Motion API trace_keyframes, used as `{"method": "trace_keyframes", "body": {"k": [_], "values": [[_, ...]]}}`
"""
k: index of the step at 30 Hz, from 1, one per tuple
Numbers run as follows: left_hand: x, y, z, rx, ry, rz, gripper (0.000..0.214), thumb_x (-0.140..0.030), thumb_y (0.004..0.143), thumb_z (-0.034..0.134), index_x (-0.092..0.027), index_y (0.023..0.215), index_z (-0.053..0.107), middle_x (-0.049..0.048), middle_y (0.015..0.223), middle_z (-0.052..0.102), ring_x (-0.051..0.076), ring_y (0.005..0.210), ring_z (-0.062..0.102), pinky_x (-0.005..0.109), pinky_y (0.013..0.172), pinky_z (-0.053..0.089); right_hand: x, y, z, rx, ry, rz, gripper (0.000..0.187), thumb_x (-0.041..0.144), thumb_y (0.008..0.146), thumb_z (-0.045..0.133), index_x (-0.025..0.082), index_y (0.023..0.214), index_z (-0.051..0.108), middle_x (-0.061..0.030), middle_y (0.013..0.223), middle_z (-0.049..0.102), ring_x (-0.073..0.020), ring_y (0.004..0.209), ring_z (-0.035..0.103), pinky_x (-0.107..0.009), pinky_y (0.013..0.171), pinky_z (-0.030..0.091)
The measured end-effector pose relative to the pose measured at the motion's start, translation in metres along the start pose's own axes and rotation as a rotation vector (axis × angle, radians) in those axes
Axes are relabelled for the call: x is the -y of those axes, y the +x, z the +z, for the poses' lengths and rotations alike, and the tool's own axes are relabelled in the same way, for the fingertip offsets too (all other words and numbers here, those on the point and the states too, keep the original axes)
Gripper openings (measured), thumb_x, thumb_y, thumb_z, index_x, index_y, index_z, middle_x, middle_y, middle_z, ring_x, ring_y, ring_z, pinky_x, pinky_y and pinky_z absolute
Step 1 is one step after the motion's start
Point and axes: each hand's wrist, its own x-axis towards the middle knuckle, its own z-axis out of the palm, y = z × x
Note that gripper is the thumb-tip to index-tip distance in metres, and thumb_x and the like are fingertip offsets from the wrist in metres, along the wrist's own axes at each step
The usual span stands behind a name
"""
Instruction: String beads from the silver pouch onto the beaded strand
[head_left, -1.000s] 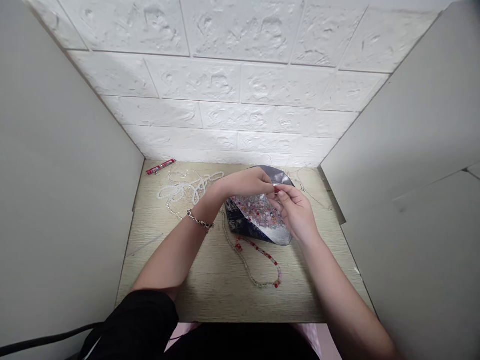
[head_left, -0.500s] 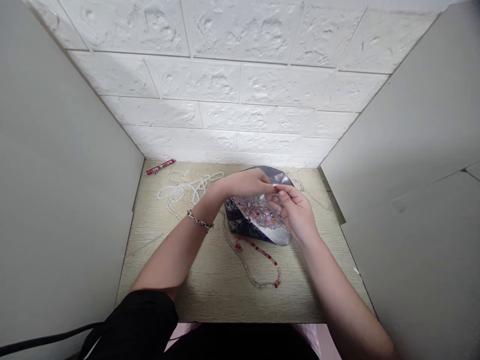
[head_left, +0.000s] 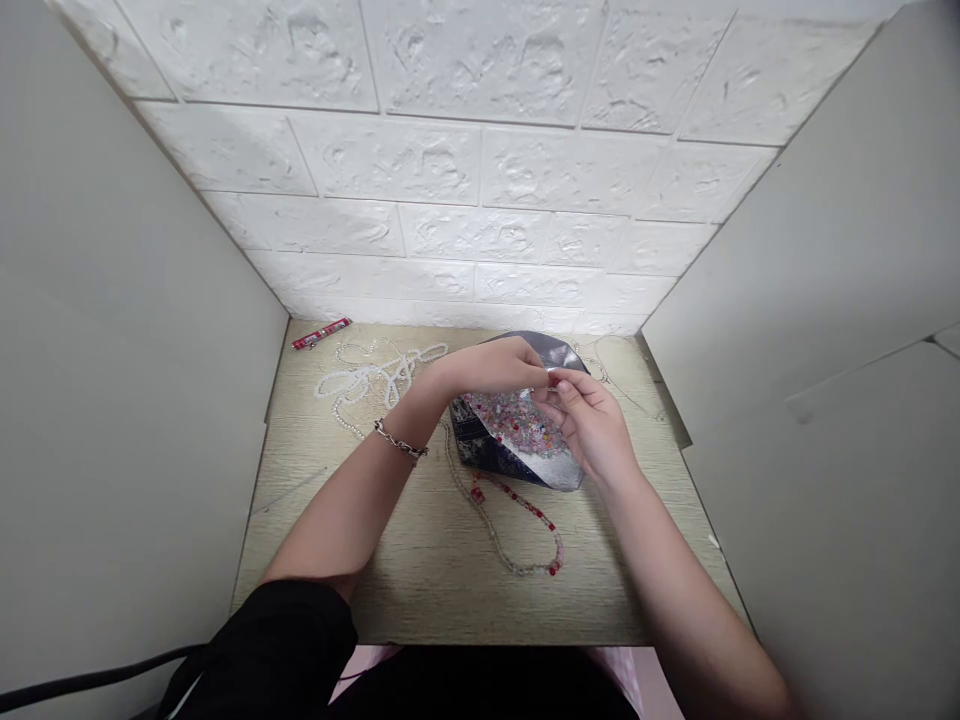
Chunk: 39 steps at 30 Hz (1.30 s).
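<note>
Over an open pouch [head_left: 551, 472] with a silvery lining, my two hands meet at the fingertips. Loose pink, clear and red beads [head_left: 517, 425] fill the pouch. My left hand [head_left: 510, 366] is bent at the wrist and closed in a pinch; its fingertips are largely hidden. Thumb and forefinger of my right hand [head_left: 596, 420] pinch a tiny red bead [head_left: 553, 379] right beside the left fingertips. In front of the pouch, a string of red, pink and clear beads [head_left: 559, 545] lies in a loop on the table.
White bead strands [head_left: 367, 380] lie tangled at the back left of the table [head_left: 465, 610], near a red patterned pen-like object [head_left: 321, 334]. Thin thread [head_left: 626, 392] lies at the back right. Grey panels [head_left: 810, 300] and a white brick-patterned wall [head_left: 450, 160] enclose the table.
Both hands keep almost the same place over the pouch; only the fingertips have shifted slightly around the small red bead.
</note>
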Motion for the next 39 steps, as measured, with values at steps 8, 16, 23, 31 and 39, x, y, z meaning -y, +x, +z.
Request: {"method": "trace_keyframes", "body": {"k": [8,16,23,31,39], "values": [[0.0014,0.0004,-0.0002,0.008,-0.02,-0.002,0.028,-0.035,0.069,0.042,-0.013,0.061,0.057,-0.0024,0.05,0.029,0.007,0.046,0.024,0.025,0.045,0.018,0.0019,-0.0013,-0.0004,0.004,-0.01,0.025,0.023,0.036,0.064,0.065,0.021,0.081,0.058,0.0022,0.073,0.063,-0.0101,0.07,0.06,-0.029,0.074,0.05],[0.0032,0.0019,0.0004,-0.007,-0.013,-0.007,0.026,-0.034,0.067,0.044,-0.013,0.059,0.056,-0.0018,0.05,0.031,0.007,0.047,0.025,0.025,0.046,0.019,0.0018,-0.001,0.0005,0.0,-0.022,0.027,0.024,0.036,0.063,0.066,0.021,0.081,0.058,0.0018,0.073,0.063,-0.0105,0.07,0.06,-0.03,0.075,0.051],[0.0031,0.0014,-0.0001,-0.008,-0.004,-0.015,0.028,-0.035,0.068,0.043,-0.013,0.06,0.058,-0.0018,0.049,0.03,0.007,0.046,0.024,0.025,0.046,0.018,0.003,-0.0016,0.001,0.0,0.003,0.038,0.026,0.036,0.062,0.067,0.02,0.08,0.059,0.001,0.072,0.063,-0.0113,0.071,0.061,-0.029,0.074,0.05],[0.0008,0.0001,-0.0008,-0.001,-0.009,-0.033,0.029,-0.036,0.069,0.043,-0.013,0.06,0.057,-0.0022,0.048,0.029,0.007,0.044,0.024,0.025,0.045,0.018,0.0018,-0.0012,-0.0002,0.006,-0.026,0.021,0.025,0.037,0.064,0.065,0.021,0.082,0.058,0.0013,0.074,0.063,-0.0109,0.072,0.061,-0.028,0.073,0.05],[-0.0002,0.0003,0.0005,-0.011,0.005,-0.018,0.026,-0.035,0.068,0.044,-0.013,0.057,0.053,-0.002,0.05,0.029,0.007,0.047,0.024,0.025,0.045,0.019,0.0023,-0.0008,0.001,-0.022,-0.017,0.033,0.027,0.036,0.059,0.069,0.02,0.079,0.06,0.0012,0.073,0.063,-0.0109,0.07,0.06,-0.029,0.074,0.051]]}}
